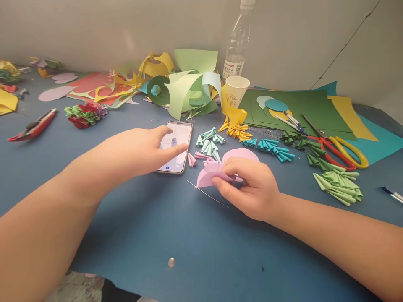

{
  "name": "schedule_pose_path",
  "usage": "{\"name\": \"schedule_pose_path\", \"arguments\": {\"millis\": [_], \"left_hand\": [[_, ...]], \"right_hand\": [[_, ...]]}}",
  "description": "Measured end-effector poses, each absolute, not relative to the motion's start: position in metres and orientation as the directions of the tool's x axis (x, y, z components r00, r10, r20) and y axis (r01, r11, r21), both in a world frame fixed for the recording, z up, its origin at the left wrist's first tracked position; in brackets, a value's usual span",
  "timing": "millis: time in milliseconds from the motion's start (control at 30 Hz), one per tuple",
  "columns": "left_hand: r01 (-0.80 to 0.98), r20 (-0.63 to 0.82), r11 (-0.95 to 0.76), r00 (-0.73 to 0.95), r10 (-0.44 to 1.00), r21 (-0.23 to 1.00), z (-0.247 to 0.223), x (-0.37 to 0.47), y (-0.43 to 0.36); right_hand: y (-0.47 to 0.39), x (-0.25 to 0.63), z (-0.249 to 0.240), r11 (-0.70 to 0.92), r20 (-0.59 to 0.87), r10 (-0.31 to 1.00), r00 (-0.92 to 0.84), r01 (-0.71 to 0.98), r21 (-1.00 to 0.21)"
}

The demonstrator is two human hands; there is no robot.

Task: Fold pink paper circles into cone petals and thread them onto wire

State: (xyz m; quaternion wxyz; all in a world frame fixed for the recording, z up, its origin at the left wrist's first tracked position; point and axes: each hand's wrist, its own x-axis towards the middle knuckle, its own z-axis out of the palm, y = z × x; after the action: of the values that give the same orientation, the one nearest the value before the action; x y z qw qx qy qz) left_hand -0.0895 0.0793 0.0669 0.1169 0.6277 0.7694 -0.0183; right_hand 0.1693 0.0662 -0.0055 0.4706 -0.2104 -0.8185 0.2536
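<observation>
My left hand (141,149) is over a phone (179,165) with a lit screen, its thumb and a finger spread apart across the screen. In my right hand (252,184) a pink paper piece (209,175) is pinched between thumb and fingers, its edge curved. Just behind that hand a pink paper circle (244,156) shows, partly hidden. A thin needle-like rod (214,198) lies on the table in front of the pink paper. Small pink paper cones (192,160) lie right of the phone, beside light green cones (209,142).
Yellow cones (239,132), blue cones (273,149) and green cones (340,184) lie to the right, near red and yellow scissors (341,153). Behind stand a paper cup (236,90) and a bottle (236,46). A red cutter (33,126) lies left.
</observation>
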Motion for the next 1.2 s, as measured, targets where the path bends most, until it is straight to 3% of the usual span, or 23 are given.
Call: {"name": "schedule_pose_path", "arguments": {"millis": [200, 433, 667, 800, 900, 1033, 1200], "left_hand": [[0.972, -0.288, 0.187, -0.139, 0.947, 0.144, 0.067, -0.096, 0.079], [0.969, -0.197, 0.175, -0.139, 0.971, 0.176, 0.069, -0.085, 0.077], [0.787, -0.154, -0.012, 0.135, 0.979, 0.617, 0.071, -0.044, 0.051], [0.528, -0.132, -0.084, 0.359, 0.924, 0.845, 0.056, -0.030, 0.037], [0.364, -0.224, 0.052, 0.447, 0.866, 0.930, 0.049, -0.028, 0.035], [0.212, -0.369, 0.304, 0.450, 0.813, 0.929, 0.044, -0.030, 0.039], [0.132, -0.377, 0.356, 0.430, 0.821, 0.925, 0.041, -0.030, 0.043]], "right_hand": [[0.066, 0.171, -0.008, 0.775, 0.657, 0.590, -0.469, 0.100, -0.625], [0.066, 0.171, -0.007, 0.768, 0.654, 0.596, -0.465, 0.094, -0.633], [0.065, 0.170, -0.001, 0.780, 0.690, 0.593, -0.416, 0.084, -0.620], [0.065, 0.172, 0.001, 0.805, 0.710, 0.543, -0.449, 0.039, -0.591], [0.064, 0.173, 0.000, 0.808, 0.714, 0.518, -0.471, -0.005, -0.589], [0.064, 0.173, -0.001, 0.796, 0.692, 0.551, -0.467, 0.046, -0.603], [0.062, 0.171, -0.005, 0.758, 0.679, 0.617, -0.398, 0.067, -0.649]]}}
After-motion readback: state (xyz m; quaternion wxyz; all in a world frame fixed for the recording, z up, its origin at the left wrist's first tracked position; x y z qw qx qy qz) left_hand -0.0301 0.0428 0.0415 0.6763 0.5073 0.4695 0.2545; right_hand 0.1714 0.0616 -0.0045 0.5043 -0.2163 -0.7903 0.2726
